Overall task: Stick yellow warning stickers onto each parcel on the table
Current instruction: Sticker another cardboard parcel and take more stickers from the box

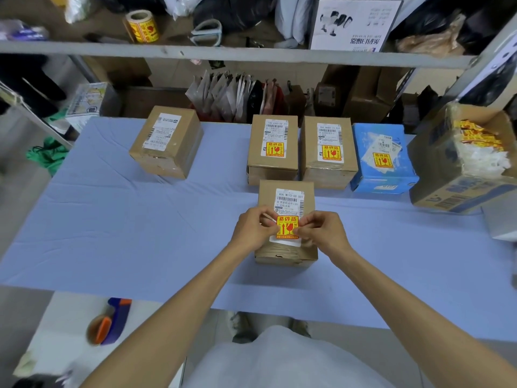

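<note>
Sticker (287, 227) reading 易碎品, pinched by both hands' fingers (267, 219), over labelled parcel (286, 252).

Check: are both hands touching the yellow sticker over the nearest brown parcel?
Touching. The head view shows the left hand and right hand pinching opposite edges of the yellow sticker above the nearest parcel, fingertips overlapping the sticker.

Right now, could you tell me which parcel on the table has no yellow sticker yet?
The brown parcel standing alone at far left; it carries only its white shipping label.
</note>
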The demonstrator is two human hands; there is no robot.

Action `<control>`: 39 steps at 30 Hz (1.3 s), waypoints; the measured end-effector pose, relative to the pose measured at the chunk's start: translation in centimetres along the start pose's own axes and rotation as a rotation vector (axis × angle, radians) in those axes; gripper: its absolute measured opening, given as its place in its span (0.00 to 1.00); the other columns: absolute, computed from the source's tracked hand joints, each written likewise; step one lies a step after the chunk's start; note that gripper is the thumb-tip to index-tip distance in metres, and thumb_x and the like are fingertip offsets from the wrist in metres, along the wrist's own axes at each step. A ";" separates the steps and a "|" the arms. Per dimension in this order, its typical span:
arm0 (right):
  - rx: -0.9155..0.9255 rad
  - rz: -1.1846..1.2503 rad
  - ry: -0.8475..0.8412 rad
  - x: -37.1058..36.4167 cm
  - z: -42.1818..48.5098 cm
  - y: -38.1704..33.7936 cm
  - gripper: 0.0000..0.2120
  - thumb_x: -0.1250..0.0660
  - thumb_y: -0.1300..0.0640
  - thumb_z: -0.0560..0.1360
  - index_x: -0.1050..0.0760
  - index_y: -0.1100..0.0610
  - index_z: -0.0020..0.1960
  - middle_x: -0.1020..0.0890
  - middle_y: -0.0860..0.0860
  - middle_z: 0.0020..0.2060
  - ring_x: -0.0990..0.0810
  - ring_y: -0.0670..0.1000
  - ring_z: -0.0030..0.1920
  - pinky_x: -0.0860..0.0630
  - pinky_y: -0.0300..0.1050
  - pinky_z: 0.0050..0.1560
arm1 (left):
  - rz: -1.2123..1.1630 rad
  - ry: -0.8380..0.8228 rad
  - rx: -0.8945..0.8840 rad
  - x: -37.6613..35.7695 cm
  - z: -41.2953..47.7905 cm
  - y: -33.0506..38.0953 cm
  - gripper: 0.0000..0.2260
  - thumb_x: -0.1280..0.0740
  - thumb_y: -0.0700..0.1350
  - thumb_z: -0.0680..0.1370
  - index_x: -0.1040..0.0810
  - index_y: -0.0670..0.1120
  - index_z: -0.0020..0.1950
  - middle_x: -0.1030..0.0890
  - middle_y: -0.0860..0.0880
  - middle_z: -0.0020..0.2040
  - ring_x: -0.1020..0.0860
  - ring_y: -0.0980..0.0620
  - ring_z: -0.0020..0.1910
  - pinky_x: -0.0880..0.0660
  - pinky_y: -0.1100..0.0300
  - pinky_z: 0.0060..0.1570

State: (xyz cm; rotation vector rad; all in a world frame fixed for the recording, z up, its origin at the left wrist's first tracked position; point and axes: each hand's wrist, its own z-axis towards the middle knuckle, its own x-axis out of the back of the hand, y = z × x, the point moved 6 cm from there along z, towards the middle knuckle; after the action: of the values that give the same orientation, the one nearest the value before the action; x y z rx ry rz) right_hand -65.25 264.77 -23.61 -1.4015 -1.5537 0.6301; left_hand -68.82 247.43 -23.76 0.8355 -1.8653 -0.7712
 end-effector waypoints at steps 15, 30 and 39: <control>0.068 -0.180 0.079 -0.5 -0.3 -0.2 0.08 0.23 0.64 0.67 0.21 0.62 0.42 0.18 0.50 0.35 0.19 0.45 0.36 0.24 0.36 0.39 | 0.087 -0.027 -0.059 -0.3 -0.3 0.1 0.13 0.24 0.42 0.68 0.24 0.52 0.47 0.19 0.55 0.40 0.19 0.55 0.44 0.20 0.53 0.49; 0.066 -0.323 0.101 -0.8 0.0 -0.2 0.14 0.20 0.60 0.63 0.26 0.55 0.35 0.19 0.49 0.31 0.19 0.49 0.36 0.23 0.49 0.39 | 0.309 0.034 -0.222 -0.5 -0.3 1.0 0.13 0.24 0.49 0.70 0.24 0.50 0.49 0.18 0.53 0.43 0.20 0.55 0.41 0.21 0.58 0.43; 0.076 -0.397 0.106 -0.9 0.6 -0.1 0.13 0.21 0.56 0.64 0.25 0.56 0.37 0.21 0.49 0.31 0.22 0.48 0.33 0.28 0.43 0.34 | 0.345 0.127 -0.257 -0.5 -0.7 0.7 0.14 0.25 0.50 0.70 0.24 0.49 0.52 0.22 0.53 0.49 0.26 0.58 0.42 0.28 0.68 0.39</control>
State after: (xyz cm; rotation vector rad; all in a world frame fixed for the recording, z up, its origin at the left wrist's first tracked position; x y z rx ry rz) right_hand -65.86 264.01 -24.07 -1.0121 -1.6434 0.3627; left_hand -68.22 248.11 -23.19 0.3770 -1.6927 -0.7024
